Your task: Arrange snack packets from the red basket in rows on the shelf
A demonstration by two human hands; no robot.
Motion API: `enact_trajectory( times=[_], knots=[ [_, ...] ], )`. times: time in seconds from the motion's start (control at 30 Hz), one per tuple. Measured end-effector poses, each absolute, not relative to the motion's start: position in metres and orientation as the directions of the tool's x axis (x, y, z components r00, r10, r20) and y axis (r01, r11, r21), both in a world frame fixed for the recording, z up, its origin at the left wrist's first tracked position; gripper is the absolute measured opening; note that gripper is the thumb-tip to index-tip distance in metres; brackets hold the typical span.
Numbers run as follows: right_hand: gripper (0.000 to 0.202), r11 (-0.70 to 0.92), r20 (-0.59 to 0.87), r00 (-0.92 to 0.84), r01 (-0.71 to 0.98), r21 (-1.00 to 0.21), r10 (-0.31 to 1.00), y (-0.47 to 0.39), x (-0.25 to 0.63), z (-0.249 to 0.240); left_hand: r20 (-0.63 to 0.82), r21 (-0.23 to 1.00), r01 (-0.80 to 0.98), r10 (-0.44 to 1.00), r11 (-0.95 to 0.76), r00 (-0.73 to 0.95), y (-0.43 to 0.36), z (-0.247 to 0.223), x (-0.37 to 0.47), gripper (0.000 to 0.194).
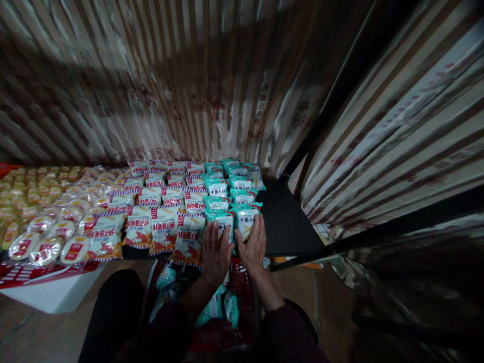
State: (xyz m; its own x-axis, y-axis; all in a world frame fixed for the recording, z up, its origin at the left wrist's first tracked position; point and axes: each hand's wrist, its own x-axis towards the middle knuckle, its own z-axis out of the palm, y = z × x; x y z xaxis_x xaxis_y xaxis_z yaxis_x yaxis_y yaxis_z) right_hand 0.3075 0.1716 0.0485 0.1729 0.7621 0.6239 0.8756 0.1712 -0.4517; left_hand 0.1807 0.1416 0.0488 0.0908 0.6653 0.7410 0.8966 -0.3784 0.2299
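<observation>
Teal snack bags stand in two columns on a black shelf (291, 222). My left hand (216, 252) lies with its fingers stretched against the front-left teal bag (225, 218). Against the front-right teal bag (245, 221) rests my right hand (254, 244), its fingers extended along the lower right side. Neither hand is wrapped round a bag. Directly left of the teal columns are rows of white, red and blue snack bags (165, 233). Below my hands, a red basket (242, 282) holds more teal bags (231, 307), partly hidden by my left arm.
Round wrapped cakes (47, 250) fill the left part of the display, above a red-edged white box (56, 292). A striped curtain (170, 91) hangs behind the shelf. Dark metal bars (378, 229) run along the right side.
</observation>
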Motion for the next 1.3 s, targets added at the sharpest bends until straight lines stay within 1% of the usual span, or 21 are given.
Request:
enact_trajectory(
  times=[0.3,0.67,1.0,1.17,1.3],
  knots=[
    [0.078,0.168,0.613,0.184,0.866,-0.471,0.769,0.170,0.308,0.047,0.724,0.221,0.878,0.675,-0.424,0.143,0.143,0.051,0.174,0.057],
    [0.075,0.175,0.590,0.196,0.842,-0.511,0.783,0.170,0.309,0.045,0.730,0.212,0.903,0.675,-0.374,0.108,0.150,0.052,0.177,0.052],
    [0.073,0.178,0.592,0.199,0.837,-0.517,0.781,0.169,0.309,0.044,0.738,0.222,0.891,0.666,-0.396,0.112,0.159,0.055,0.176,0.049],
    [0.071,0.184,0.594,0.202,0.832,-0.524,0.779,0.170,0.309,0.045,0.712,0.213,0.880,0.684,-0.424,0.157,0.160,0.052,0.173,0.054],
    [0.070,0.189,0.608,0.186,0.846,-0.499,0.772,0.169,0.308,0.046,0.712,0.230,0.890,0.692,-0.393,0.121,0.158,0.048,0.175,0.058]
  ],
)
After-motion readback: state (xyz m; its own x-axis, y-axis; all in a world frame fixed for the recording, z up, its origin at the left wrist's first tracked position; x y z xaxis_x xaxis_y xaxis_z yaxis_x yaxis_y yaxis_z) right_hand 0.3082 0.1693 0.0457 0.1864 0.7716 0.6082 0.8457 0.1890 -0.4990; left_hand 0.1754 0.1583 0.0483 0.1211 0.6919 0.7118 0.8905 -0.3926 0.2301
